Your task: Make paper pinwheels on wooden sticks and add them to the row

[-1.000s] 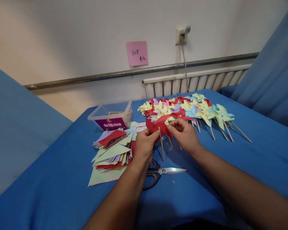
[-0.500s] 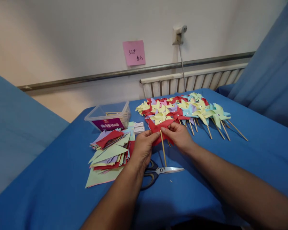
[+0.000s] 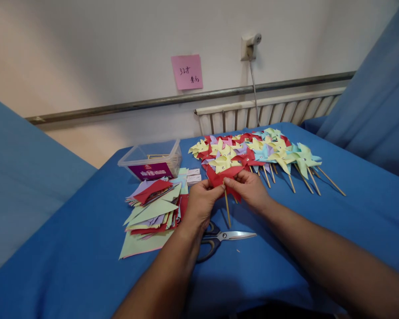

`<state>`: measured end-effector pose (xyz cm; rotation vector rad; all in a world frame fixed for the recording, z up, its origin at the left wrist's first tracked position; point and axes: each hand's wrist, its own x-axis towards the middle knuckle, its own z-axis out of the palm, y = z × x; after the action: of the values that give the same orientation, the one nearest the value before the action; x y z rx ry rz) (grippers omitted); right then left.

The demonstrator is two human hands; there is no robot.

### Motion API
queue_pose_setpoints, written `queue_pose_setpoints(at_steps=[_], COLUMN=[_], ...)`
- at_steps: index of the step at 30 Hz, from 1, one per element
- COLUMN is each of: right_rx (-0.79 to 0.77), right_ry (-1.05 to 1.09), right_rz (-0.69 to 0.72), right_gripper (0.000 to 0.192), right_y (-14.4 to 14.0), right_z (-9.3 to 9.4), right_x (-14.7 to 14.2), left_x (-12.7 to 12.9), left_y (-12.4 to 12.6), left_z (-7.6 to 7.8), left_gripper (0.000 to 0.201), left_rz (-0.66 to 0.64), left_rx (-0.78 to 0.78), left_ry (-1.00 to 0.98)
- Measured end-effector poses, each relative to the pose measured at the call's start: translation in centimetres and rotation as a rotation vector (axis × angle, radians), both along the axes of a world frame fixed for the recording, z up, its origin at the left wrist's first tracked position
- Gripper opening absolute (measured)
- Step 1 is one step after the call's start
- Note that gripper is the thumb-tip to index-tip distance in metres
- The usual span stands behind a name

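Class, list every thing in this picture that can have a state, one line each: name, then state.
Left hand: pinching the red pinwheel.
Right hand: pinching it too.
Red pinwheel: held, stick pointing down.
Scissors: shut, flat on the cloth.
Plastic box: open, lidless.
Finished pinwheels: lying overlapped.
Paper pile: loosely stacked.

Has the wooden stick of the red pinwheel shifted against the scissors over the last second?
Yes. The wooden stick now hangs nearly upright with its lower end just above the scissors; earlier it ended higher and farther from them.

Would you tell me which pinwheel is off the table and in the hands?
The red pinwheel, pinched by left hand and right hand; the finished pinwheels lie behind.
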<state>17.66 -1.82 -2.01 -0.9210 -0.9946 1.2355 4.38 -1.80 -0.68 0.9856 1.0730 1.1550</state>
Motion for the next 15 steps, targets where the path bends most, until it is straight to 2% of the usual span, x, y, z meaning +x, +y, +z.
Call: queue_pose_setpoints(at_steps=[9,15], right_rx=[0.002,-0.029], right_ry=[-0.034,-0.013], right_rz=[0.006,-0.004], right_gripper=[0.031,0.036], right_y=[0.41,0.37], right_z=[-0.42,-0.57], right_x=[-0.19,-0.21], left_x=[-0.20,-0.17], left_y=[0.24,0.32], left_z=[-0.30,-0.25], left_gripper=[0.030,0.031], left_rz=[0.029,0.026], left_rx=[0.063,0.017], left_ry=[0.116,0.067])
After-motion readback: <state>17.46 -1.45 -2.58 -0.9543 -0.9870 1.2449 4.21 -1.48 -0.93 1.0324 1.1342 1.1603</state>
